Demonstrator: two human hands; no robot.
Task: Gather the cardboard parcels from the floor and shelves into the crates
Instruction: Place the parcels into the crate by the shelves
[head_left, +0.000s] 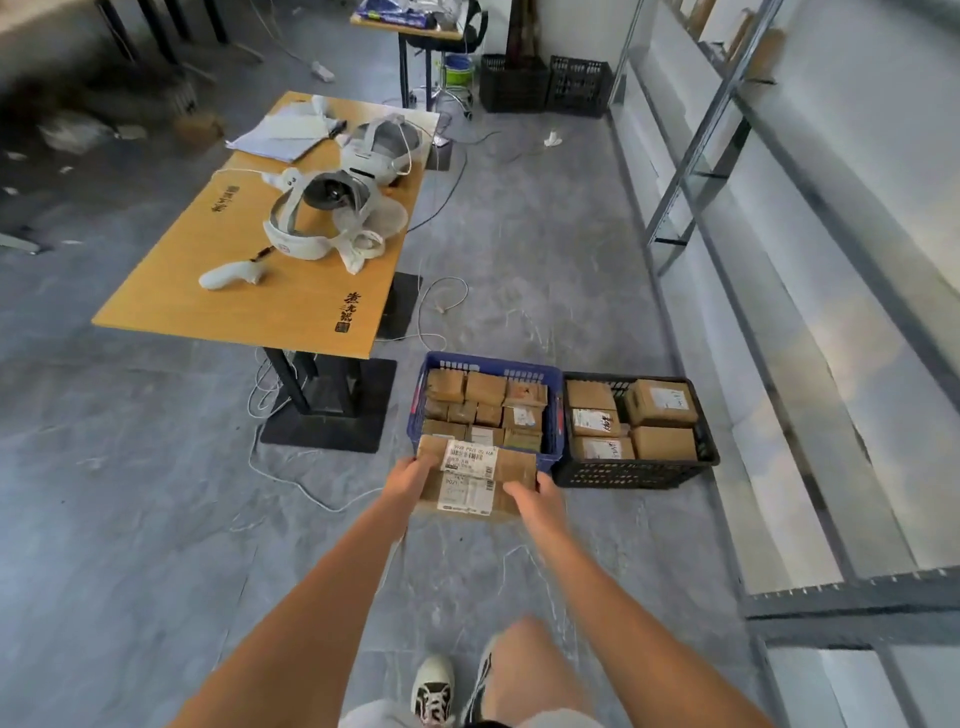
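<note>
Table (171, 306) at far left, headsets (311, 218) on top, cables (291, 478) trailing across the floor below. Left hand (413, 475) and right hand (535, 499) gripping two stacked parcels (475, 480) from either side, fingers curled round the ends, just short of the blue crate (555, 415). Blue crate already packed level; black crate (709, 447) beside it with some room. Likely trouble: top parcel sliding off, or no flat spot in blue, or a foot snagging a cable

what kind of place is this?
Likely a small parcel-sorting or storage room: metal shelving along the wall, a blue crate and a black crate packed with labelled parcels on a concrete floor.
</note>
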